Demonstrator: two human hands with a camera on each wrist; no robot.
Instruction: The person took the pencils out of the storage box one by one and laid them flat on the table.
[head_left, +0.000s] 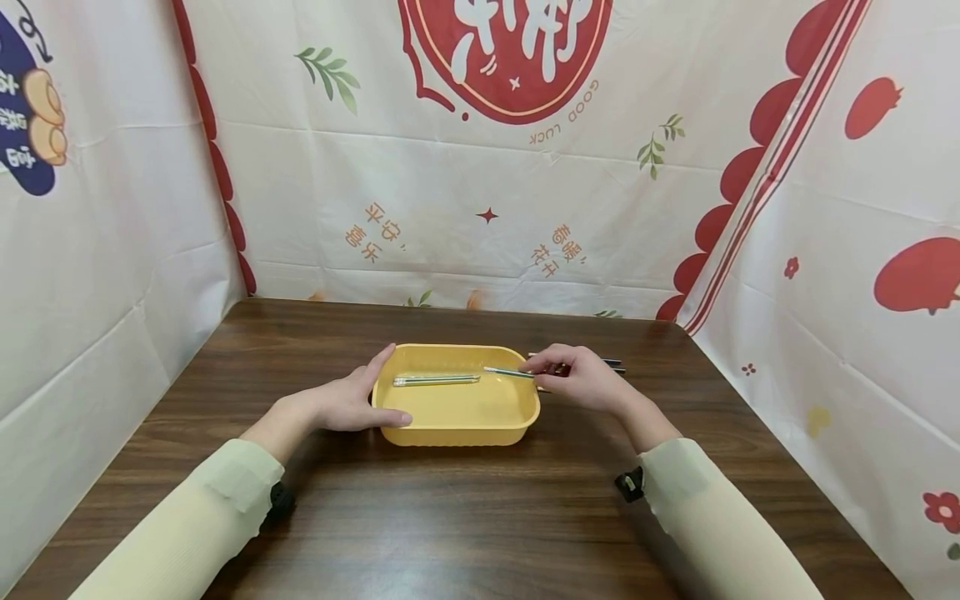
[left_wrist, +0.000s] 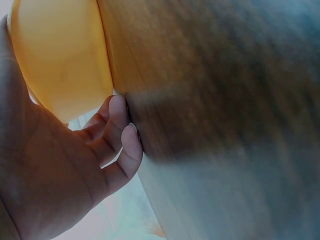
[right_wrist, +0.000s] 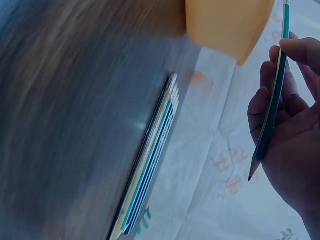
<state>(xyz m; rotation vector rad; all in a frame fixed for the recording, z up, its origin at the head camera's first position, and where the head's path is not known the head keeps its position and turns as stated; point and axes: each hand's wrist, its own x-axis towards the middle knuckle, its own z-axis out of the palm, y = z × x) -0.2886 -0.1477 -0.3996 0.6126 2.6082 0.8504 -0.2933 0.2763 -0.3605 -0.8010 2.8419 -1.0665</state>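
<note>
White cloth (head_left: 480,175) hangs at the far, left and right sides, softly creased, with red scalloped borders and printed motifs. The table (head_left: 450,525), dark brown with streaky wood grain, meets the cloth along its far edge; a broad stretch of grain lies between the tray and the near side, giving the forearms room. Pale, fine-ribbed sleeves (head_left: 180,525) cover both arms.

Toward the far part of the table sits a yellow tray (head_left: 453,437), smooth and plastic-looking, a rounded rectangle with a raised rim. The left hand (head_left: 347,404) grips its left end, thumb over the near rim and index finger at the far corner. The right hand (head_left: 581,379), at the tray's right end, pinches a pencil between thumb and fingers.

To the right, partly behind that hand, a row of pencils (right_wrist: 149,162) lies side by side on the table, dark, cream, teal and blue. Inside the tray, left of its middle, a few slim pencils (head_left: 437,380) lie lengthwise. The held pencil (right_wrist: 274,102) is teal, with a sharpened dark tip and a pale end slanting over the tray's right part.
</note>
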